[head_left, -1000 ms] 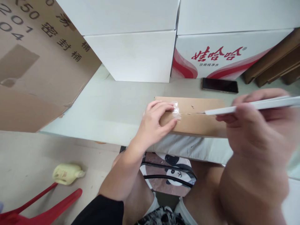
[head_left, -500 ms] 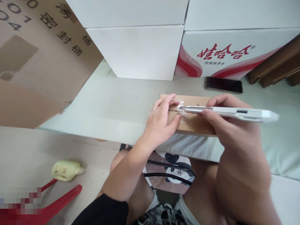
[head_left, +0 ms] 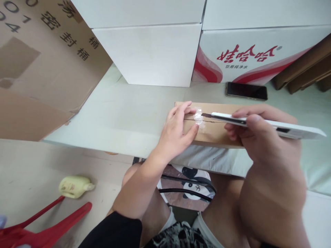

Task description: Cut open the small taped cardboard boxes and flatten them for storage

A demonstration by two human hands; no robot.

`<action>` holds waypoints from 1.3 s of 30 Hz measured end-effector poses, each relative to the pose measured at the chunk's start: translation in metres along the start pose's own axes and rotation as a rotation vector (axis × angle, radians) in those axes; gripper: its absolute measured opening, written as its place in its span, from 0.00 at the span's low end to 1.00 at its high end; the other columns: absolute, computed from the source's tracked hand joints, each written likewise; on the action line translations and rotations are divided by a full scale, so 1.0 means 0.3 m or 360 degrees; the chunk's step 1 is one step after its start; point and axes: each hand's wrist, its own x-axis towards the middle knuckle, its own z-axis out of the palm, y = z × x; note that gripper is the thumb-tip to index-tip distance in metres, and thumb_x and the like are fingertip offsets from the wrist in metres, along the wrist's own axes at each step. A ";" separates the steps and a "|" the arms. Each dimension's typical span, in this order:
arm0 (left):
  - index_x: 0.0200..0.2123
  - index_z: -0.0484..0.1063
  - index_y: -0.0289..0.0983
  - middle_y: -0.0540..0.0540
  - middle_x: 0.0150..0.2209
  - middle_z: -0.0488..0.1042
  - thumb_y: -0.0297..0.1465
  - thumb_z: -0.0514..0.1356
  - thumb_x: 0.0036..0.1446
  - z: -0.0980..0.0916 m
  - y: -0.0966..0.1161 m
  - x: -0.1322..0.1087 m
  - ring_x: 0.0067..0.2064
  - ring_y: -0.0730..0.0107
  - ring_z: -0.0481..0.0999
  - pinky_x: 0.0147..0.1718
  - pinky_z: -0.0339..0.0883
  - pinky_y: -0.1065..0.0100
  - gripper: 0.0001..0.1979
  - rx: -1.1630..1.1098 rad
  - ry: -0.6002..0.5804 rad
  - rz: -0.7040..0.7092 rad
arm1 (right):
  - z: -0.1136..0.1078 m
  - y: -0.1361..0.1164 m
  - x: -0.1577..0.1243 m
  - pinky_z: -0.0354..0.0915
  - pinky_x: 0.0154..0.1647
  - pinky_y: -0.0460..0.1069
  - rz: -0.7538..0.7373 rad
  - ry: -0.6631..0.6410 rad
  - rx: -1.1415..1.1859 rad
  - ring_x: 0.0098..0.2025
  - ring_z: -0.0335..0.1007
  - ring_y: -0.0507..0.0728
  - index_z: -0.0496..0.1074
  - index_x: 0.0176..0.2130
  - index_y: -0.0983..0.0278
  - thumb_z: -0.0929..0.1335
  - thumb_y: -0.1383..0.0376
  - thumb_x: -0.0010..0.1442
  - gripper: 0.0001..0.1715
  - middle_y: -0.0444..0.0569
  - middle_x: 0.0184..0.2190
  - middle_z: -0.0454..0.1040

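A small brown cardboard box (head_left: 216, 132) lies on the table's front edge, with a seam along its top and crumpled clear tape (head_left: 198, 117) across the seam near its left end. My left hand (head_left: 178, 125) rests over that end, thumb and fingers spread on either side of the tape, steadying the box. In my right hand (head_left: 263, 127) is a white utility knife (head_left: 297, 130), gripped between thumb and fingers. Its dark blade points left, with the tip at or just beside the tape; contact is hard to tell. My right hand covers the box's right end.
White cartons (head_left: 150, 55) and a red-printed carton (head_left: 238, 58) line the back of the table (head_left: 108, 113). A phone (head_left: 247, 91) lies before them. To the left stands a large cardboard box (head_left: 51, 62). A yellow bottle (head_left: 74, 186) and a red object (head_left: 54, 227) are at lower left.
The knife has drawn back to the right from the tape, and its blade side has turned into view. My right thumb now lies along its handle. My left hand stays on the box.
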 end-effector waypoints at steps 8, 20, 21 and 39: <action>0.64 0.57 0.43 0.41 0.58 0.76 0.37 0.60 0.66 0.003 -0.005 -0.001 0.66 0.53 0.69 0.66 0.63 0.49 0.26 0.0022 0.0020 0.0015 | -0.009 -0.024 0.009 0.64 0.24 0.46 -0.0063 -0.0305 -0.0469 0.25 0.71 0.52 0.78 0.32 0.58 0.74 0.64 0.56 0.01 0.44 0.26 0.79; 0.64 0.57 0.42 0.41 0.58 0.76 0.33 0.60 0.65 0.002 0.000 -0.002 0.66 0.53 0.70 0.66 0.63 0.48 0.26 0.0022 0.0035 0.0017 | 0.009 -0.032 0.022 0.56 0.19 0.43 -0.0211 -0.0462 -0.0745 0.21 0.66 0.48 0.80 0.34 0.60 0.74 0.62 0.57 0.04 0.41 0.22 0.76; 0.64 0.57 0.43 0.41 0.58 0.76 0.33 0.60 0.65 0.001 -0.001 -0.002 0.66 0.53 0.70 0.66 0.63 0.48 0.26 0.0025 0.0034 0.0016 | 0.011 -0.034 0.022 0.56 0.20 0.43 -0.0202 -0.0464 -0.0754 0.21 0.66 0.48 0.81 0.34 0.60 0.74 0.61 0.57 0.05 0.41 0.22 0.76; 0.63 0.57 0.44 0.41 0.57 0.76 0.39 0.60 0.66 0.012 -0.037 0.008 0.62 0.55 0.73 0.63 0.66 0.50 0.26 0.0104 0.0087 0.0082 | -0.085 -0.074 0.006 0.61 0.27 0.48 0.0074 -0.0212 -0.0818 0.28 0.70 0.54 0.81 0.31 0.60 0.73 0.55 0.53 0.11 0.44 0.27 0.79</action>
